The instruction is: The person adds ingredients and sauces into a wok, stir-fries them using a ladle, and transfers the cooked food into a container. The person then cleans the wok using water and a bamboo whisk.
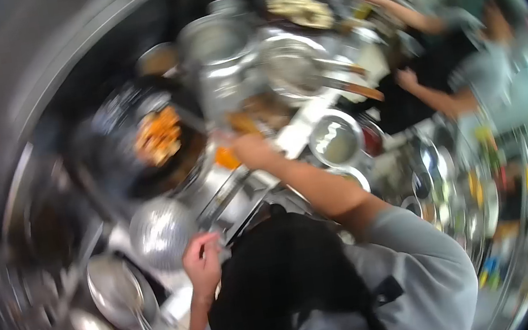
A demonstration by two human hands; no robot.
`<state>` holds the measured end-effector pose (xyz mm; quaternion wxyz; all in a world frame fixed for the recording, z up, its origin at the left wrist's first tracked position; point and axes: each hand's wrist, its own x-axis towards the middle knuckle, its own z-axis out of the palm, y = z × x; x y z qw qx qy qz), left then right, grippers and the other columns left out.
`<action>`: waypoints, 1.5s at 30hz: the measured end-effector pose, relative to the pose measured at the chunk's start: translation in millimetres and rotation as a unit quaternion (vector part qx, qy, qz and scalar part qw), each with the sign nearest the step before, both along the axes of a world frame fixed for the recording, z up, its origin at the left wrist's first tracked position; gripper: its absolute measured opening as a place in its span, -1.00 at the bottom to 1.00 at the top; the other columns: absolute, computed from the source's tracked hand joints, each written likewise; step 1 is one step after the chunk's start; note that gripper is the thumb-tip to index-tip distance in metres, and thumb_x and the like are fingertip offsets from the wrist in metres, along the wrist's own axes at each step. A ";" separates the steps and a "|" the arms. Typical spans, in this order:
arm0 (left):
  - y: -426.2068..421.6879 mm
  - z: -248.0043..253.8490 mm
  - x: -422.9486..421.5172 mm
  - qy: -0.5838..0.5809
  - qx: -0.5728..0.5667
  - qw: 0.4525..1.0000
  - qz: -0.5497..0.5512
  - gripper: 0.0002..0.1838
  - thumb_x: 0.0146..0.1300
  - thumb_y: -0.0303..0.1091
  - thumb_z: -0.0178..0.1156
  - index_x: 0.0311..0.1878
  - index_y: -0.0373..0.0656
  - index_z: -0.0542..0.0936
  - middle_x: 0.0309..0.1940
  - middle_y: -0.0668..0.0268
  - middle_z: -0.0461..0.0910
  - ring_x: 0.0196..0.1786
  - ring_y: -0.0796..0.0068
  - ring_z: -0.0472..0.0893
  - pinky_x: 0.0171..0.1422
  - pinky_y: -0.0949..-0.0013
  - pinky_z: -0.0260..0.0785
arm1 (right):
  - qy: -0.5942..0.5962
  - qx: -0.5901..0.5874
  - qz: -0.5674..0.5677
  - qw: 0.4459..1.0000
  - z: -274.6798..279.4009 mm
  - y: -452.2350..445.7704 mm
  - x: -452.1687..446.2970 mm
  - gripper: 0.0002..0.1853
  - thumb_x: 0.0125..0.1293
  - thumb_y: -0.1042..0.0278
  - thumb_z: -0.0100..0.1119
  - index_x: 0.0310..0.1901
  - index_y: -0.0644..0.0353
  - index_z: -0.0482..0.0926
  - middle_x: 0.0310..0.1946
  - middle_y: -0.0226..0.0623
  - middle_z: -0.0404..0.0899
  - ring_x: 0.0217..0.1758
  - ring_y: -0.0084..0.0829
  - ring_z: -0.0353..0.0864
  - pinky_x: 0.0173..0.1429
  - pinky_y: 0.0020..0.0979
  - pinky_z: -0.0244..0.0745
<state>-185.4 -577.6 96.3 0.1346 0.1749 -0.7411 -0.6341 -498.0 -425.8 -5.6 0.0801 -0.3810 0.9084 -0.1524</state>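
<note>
My left hand [202, 261] is low at the front, its fingers curled in, with nothing visible in them. Beside it is a rounded, shiny metal bowl-like piece [162, 233]. My right arm stretches forward across the counter, and motion smears my right hand [252, 150]. Just left of that hand is a bright orange patch [227, 158], and a yellow-brown shape [243, 124] lies just beyond it; I cannot make out either one. Whether the fingers grip anything does not show. Farther left, a dark wok [97, 154] contains orange-brown food pieces [159, 136].
Beyond my right hand are a round strainer [294, 66] with wooden handles and a metal pot [213, 40]. A pot of pale liquid [336, 141] stands to the right. Ladles [115, 284] lie lower left. A co-worker [465, 62] in a dark apron reaches in from the right.
</note>
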 end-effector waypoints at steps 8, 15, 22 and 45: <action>12.9 -33.2 -42.8 -0.014 0.040 0.976 -0.216 -0.82 0.50 -0.59 0.07 0.01 -0.33 0.65 -0.11 0.17 0.69 -0.32 0.55 0.58 -0.21 0.49 0.46 | 0.197 -0.154 -0.137 0.959 93.7 106.5 100.1 -0.48 0.26 0.17 0.41 0.28 -0.09 0.63 0.13 -0.22 0.59 0.17 -0.13 0.61 0.17 -0.10 0.54; 48.8 -36.3 -42.1 -0.057 0.064 0.965 -0.249 -0.83 0.45 -0.58 0.11 -0.04 -0.28 0.69 -0.19 0.21 0.71 -0.37 0.53 0.59 -0.26 0.45 0.43 | 0.248 -0.120 -0.462 0.843 100.0 428.3 243.7 -0.70 0.18 0.43 0.34 -0.01 0.13 0.71 0.01 -0.16 0.71 0.13 0.00 0.65 0.23 -0.08 0.57; 169.7 27.9 -6.7 -0.128 -0.109 0.947 -0.273 -0.76 0.55 -0.42 0.17 0.12 -0.32 0.69 -0.29 0.27 0.72 -0.30 0.49 0.63 -0.17 0.43 0.51 | 0.232 -0.020 -0.692 0.683 79.2 725.4 322.7 -0.69 0.30 0.40 0.30 0.08 0.06 0.75 -0.02 -0.05 0.75 0.14 0.04 0.68 0.26 -0.02 0.57; 96.9 -218.1 213.0 -0.192 -0.271 0.920 -0.210 -0.86 0.47 -0.49 0.17 -0.09 -0.23 0.72 -0.31 0.28 0.70 -0.35 0.54 0.60 -0.26 0.44 0.44 | -0.007 -0.259 -0.704 0.662 2.9 908.7 229.4 -0.80 0.28 0.46 0.38 -0.09 0.16 0.86 -0.25 -0.12 0.85 -0.24 -0.37 0.85 -0.05 -0.29 0.72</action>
